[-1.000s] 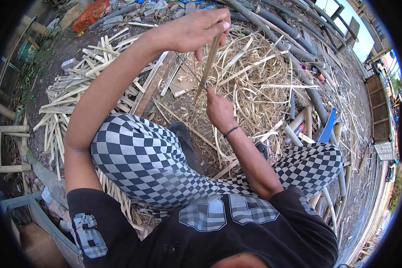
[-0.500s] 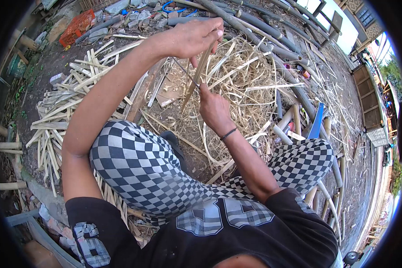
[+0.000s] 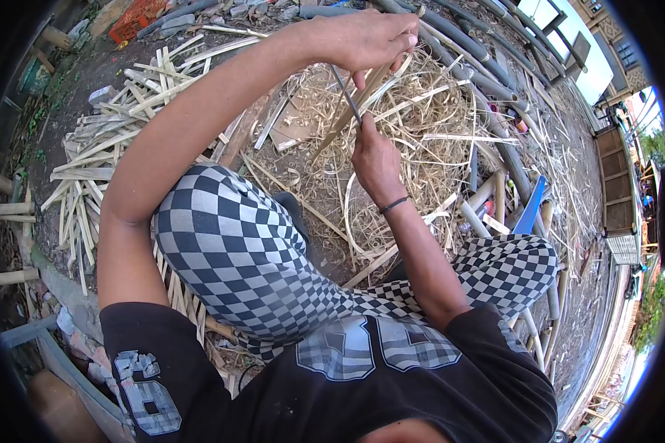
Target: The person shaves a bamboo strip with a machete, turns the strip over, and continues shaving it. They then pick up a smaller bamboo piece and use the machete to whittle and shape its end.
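An open-air bamboo workshop, set on bare earth in a yard. Just beyond the hands lies a thick heap of pale shavings and curled peelings, covering the ground. To the left of the left hand split bamboo slats are piled in a loose stack on the dirt. Past the hands, long grey bamboo poles lie side by side. Far to the right of the right hand stand wooden buildings in daylight, with an orange crate well off to the upper left.
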`<state>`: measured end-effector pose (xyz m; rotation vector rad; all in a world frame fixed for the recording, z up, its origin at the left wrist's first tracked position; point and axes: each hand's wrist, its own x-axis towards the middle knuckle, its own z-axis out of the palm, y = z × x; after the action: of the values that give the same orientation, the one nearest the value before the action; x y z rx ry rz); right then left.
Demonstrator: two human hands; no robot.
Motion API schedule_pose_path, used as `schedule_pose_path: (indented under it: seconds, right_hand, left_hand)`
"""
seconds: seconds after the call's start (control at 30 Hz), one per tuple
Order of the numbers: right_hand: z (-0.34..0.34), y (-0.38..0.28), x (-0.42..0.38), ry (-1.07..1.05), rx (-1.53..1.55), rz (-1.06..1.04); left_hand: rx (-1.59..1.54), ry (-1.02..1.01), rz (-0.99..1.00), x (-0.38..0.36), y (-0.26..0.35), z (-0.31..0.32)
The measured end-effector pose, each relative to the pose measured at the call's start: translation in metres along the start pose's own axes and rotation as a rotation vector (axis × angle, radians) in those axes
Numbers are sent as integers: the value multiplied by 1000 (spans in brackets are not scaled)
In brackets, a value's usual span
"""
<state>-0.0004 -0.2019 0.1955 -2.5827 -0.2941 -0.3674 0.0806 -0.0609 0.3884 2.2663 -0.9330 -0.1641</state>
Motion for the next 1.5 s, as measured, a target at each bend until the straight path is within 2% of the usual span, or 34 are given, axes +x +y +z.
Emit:
schedule_pose_path:
  seconds: [0.03, 0.13, 0.17, 0.23, 0.27, 0.33, 0.43, 0.57, 0.67, 0.77, 0.83, 0.87, 0.9, 0.97, 1.0, 1.03, 1.07, 1.17, 1.23, 1.3, 1.37, 1.43, 1.47, 1.5]
  right_hand:
    - [9, 7, -2, 19, -19, -52]
    - [41, 21, -18, -234, -116, -2]
    - [59, 29, -27, -223, -104, -20]
    - [51, 14, -27, -244, -127, 37]
    - [47, 13, -23, -254, -128, 35]
    - [21, 1, -8, -93, 0, 25]
    - [16, 1, -3, -37, 13, 23]
    - [92, 46, -48, -295, -115, -7]
    - [97, 41, -57, -334, -134, 21]
    - [83, 33, -44, -314, -18, 67]
    - [78, 31, -40, -172, 84, 9]
    - [78, 32, -40, -304, -15, 53]
    - [80, 37, -46, -288, -15, 49]
    - [92, 52, -57, -585, -115, 138]
    - [93, 58, -53, -552, -112, 128]
    - [91, 64, -52, -615, -65, 111]
    - [89, 73, -51, -684, -20, 96]
    - [7, 53, -8, -891, -96, 28]
    - [-51, 42, 3, -870, -214, -18]
    - [-96, 43, 11, -977, -232, 224]
    - [-128, 51, 11, -904, -209, 402]
    - [-130, 89, 10, -712, -342, 212]
    - [-134, 100, 9, -585, -316, 249]
    - [-148, 96, 8, -460, -290, 284]
  left_hand:
    - [-3, 3, -2, 0, -1, 1]
    - [-4, -17, -27, 4, 4, 0]
    - [3, -11, -24, 1, 10, -1]
    - [6, -92, -41, -4, 17, -3]
    - [-22, -62, -34, -2, 12, -2]
    - [-32, -25, -44, 0, 4, 0]
    - [-51, 10, -16, 2, -5, 0]
    - [-11, 7, -14, -1, 6, 1]
    - [3, -6, -37, -7, 4, -9]
    - [-23, 15, -36, -4, -15, -9]
    - [-159, -55, -43, -3, -19, -16]
    - [-152, -52, -36, -6, -19, -14]
    - [-97, -3, -36, -12, -11, -11]
    - [-10, 53, -12, -16, -7, -14]
    - [-70, 72, 41, -14, -16, -12]
    - [-141, 84, 90, -15, -19, -12]
    - [-166, 81, 54, -16, -23, -12]
    - [-127, 83, 70, -22, -29, -14]
    - [-141, 97, 75, -28, -34, -16]
    - [-147, 192, 89, -32, -34, -17]
    - [-162, 206, 43, -35, -38, -18]
    - [-420, 228, 26, -36, -52, -13]
    - [-534, 246, -12, -37, -56, -12]
    - [-519, 243, -13, -37, -59, -13]
